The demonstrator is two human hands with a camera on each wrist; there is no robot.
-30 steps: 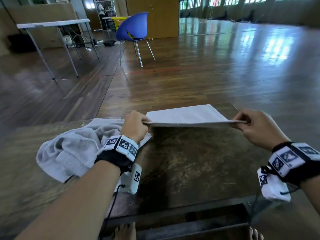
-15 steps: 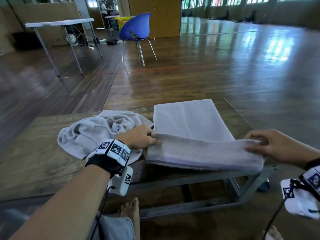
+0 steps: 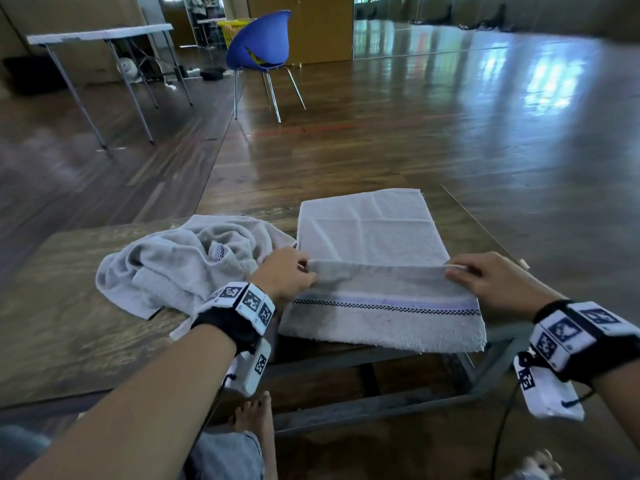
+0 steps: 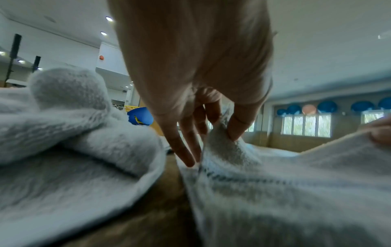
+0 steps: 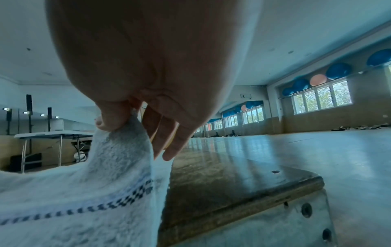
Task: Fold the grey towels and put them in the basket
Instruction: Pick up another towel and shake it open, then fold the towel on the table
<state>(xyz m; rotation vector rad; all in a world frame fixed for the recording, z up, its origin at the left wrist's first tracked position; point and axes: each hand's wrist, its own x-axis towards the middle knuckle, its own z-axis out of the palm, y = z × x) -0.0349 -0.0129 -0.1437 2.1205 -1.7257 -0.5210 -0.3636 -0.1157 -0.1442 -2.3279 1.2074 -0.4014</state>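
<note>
A grey towel [image 3: 370, 244] with a dark checkered stripe lies spread on the wooden table [image 3: 62, 306], its near end hanging over the front edge. My left hand [image 3: 291, 271] pinches the towel's left side at a raised crease, and my right hand [image 3: 485, 275] pinches the right side of the same crease. The left wrist view shows thumb and fingers [image 4: 237, 127] nipping the towel [image 4: 275, 183]. In the right wrist view, thumb and fingers [image 5: 112, 120] pinch the striped towel [image 5: 84, 200]. A second grey towel [image 3: 173, 265] lies crumpled to the left. No basket for the towels is identifiable near the table.
A blue chair [image 3: 259, 43] stands on the wooden floor beyond the table, with a yellow crate [image 3: 230, 29] behind it. A white folding table [image 3: 97, 32] is at the far left. The table's right edge [image 5: 243, 200] lies near my right hand. My bare feet [image 3: 252, 420] show below the table.
A second ago both hands held the towel stretched in the air. It now lies spread on the table, and the hands have shifted inward to pinch a crease across it.
</note>
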